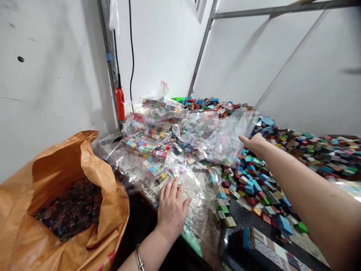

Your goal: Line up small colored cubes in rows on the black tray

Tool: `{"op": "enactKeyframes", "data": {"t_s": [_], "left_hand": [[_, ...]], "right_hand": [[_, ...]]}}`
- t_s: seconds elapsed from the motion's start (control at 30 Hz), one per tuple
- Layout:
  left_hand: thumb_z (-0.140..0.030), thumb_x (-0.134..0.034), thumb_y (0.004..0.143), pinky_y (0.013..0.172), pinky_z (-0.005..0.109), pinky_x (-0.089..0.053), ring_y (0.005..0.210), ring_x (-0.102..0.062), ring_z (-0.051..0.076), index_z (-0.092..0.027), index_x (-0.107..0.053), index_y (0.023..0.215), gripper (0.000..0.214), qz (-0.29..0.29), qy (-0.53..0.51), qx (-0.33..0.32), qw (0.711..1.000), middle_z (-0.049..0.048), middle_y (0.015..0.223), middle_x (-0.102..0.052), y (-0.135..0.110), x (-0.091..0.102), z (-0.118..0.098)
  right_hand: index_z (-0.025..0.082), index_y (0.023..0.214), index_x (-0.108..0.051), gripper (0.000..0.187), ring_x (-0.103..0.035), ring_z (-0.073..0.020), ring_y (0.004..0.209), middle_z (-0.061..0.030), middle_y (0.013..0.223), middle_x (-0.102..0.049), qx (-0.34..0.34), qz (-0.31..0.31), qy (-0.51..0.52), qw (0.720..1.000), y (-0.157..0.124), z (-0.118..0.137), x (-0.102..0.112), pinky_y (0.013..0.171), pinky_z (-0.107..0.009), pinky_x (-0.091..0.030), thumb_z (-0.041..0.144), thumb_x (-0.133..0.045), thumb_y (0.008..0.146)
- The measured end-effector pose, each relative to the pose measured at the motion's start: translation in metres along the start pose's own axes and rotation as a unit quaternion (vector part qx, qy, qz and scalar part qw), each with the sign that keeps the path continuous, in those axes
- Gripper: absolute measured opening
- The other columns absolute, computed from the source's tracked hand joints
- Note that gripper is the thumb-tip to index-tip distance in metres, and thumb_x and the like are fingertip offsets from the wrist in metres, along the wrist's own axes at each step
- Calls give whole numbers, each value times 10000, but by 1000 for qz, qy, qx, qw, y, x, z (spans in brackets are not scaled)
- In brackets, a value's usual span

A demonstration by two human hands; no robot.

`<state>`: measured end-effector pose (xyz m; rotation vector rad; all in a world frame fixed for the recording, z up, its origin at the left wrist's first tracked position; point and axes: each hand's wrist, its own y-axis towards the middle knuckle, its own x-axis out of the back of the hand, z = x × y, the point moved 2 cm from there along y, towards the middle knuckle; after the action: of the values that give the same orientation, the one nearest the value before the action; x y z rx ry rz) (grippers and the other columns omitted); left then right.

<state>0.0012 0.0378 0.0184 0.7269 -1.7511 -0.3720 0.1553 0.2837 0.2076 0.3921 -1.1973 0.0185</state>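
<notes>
Clear film spread thin and rumpled before you, its longer run going roughly crosswise, from your right hand leftward to the wrapped rows of blocks. That line, as I judged it, was the relation to mind: the film's right end lay right at your right hand, which made that hand the nearer one, while your left hand sat lower, toward the near edge of the table. Your right thumb pointed left at the film, but the other fingers were partly hidden, so I could not tell whether they had closed on its edge or only touched it. Your left hand was palm down, fingers extended and only slightly apart, gripping nothing that showed, with its fingertips at some shiny plastic. From your left hand, the film lay farther away and to the right; from your right, it lay directly left. Loose blocks covered the surface below and beyond your right hand, and an orange sack stood well to your left.
</notes>
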Motion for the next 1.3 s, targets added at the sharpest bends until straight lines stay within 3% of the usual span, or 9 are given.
{"op": "enactKeyframes", "data": {"t_s": [0.1,0.23,0.33,0.43,0.67,0.87,1.07,1.2,1.3], "left_hand": [[-349,-516,851,1015,480,-349,1257,-371,289,-161,-541,1174,375,9,0,3,1000,118,1340,-451,1,3,-1],[-338,-528,844,1012,489,-347,1262,-360,299,-165,-532,1187,385,24,11,2,1000,130,1357,-425,2,5,-3],[-333,-519,849,1014,493,-342,1264,-360,294,-176,-522,1197,382,22,10,3,1000,127,1357,-424,2,4,-3],[-328,-515,853,1012,485,-347,1263,-362,286,-176,-522,1194,374,13,10,2,1000,128,1348,-435,2,4,-3],[-295,-513,851,1001,480,-359,1253,-370,287,-158,-522,1185,362,2,23,-7,1000,134,1321,-459,0,3,-2],[-289,-524,846,996,481,-364,1243,-384,291,-152,-533,1169,351,-4,21,1,1000,137,1316,-465,0,3,-3],[-276,-512,850,990,484,-369,1240,-387,293,-156,-542,1151,326,-12,15,-6,1000,129,1308,-476,-1,3,-2],[-233,-481,858,987,479,-373,1241,-389,288,-152,-540,1149,308,-20,10,-5,1000,124,1302,-481,-2,2,-1],[-207,-463,864,992,470,-371,1244,-384,283,-145,-538,1152,304,-22,12,-1,1000,118,1294,-490,-1,1,-1]], "right_hand": [[-129,1284,-315,689,-363,-399,1208,-362,1272,-365,0,24,-52,998,-9,-2,-8,927,-446,-304,418,-275,865],[30,1199,-536,552,-469,-318,1152,-219,1208,-543,104,163,-73,978,-58,7,-41,951,-388,-345,395,-529,785],[130,1350,-389,852,-333,-352,1257,-162,1392,-380,204,233,-119,943,-110,18,-69,996,-451,-313,467,-675,621],[62,1380,-310,886,-315,-358,1266,-196,1424,-307,281,276,-206,896,-144,32,-90,972,-448,-341,387,-636,623],[79,1140,-568,405,-550,-293,1019,-198,1103,-603,259,250,-257,897,-126,39,-98,838,-395,-405,105,-394,775],[30,1380,-271,825,-309,-404,1248,-258,1395,-315,223,223,-258,913,-130,36,-111,938,-523,-299,382,-553,689],[47,1387,-257,711,-298,-376,1264,-247,1423,-272,205,215,-253,921,-123,42,-122,921,-530,-310,296,-468,755],[106,1425,-176,912,-270,-363,1293,-220,1440,-258,238,249,-233,910,-137,50,-116,947,-492,-328,531,-527,698],[161,1433,-168,911,-180,-365,1329,-180,1472,-198,271,258,-237,897,-150,58,-118,981,-523,-282,447,-594,680]]}}
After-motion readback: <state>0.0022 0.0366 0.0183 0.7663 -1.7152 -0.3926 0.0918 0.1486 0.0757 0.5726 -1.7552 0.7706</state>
